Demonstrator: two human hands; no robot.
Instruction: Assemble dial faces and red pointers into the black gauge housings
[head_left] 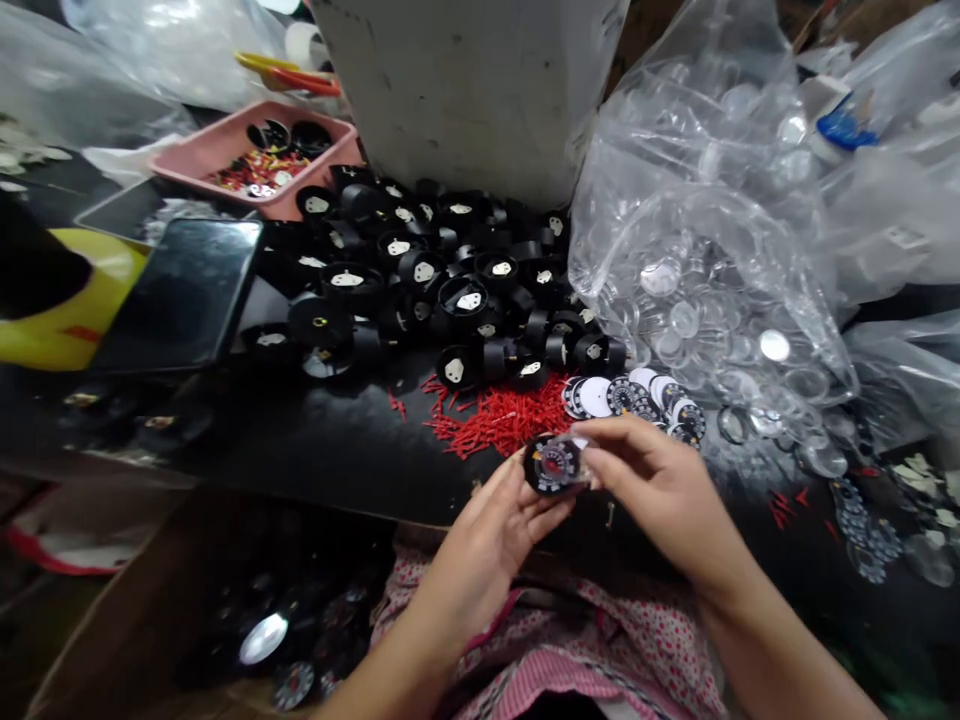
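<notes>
Near the table's front edge, my left hand (487, 530) grips a small round black case with a printed dial (551, 468), face up. Red shows at the middle of the dial. My right hand (667, 490) pinches a clear round cover (579, 452) against the case's right side, partly over the dial. Whether the cover is seated cannot be made out. Just beyond my hands lies a heap of thin red pointers (499, 418). Beside it are loose round dials (630, 393), some white side up and others showing black print.
Many black round cases (420, 270) are piled behind the pointers. A clear plastic bag (705, 220) of transparent covers stands at right. At left are a dark phone-like slab (180, 290) and a pink basket (345, 140) with small parts. Below the table, a box (97, 640) holds dial pieces.
</notes>
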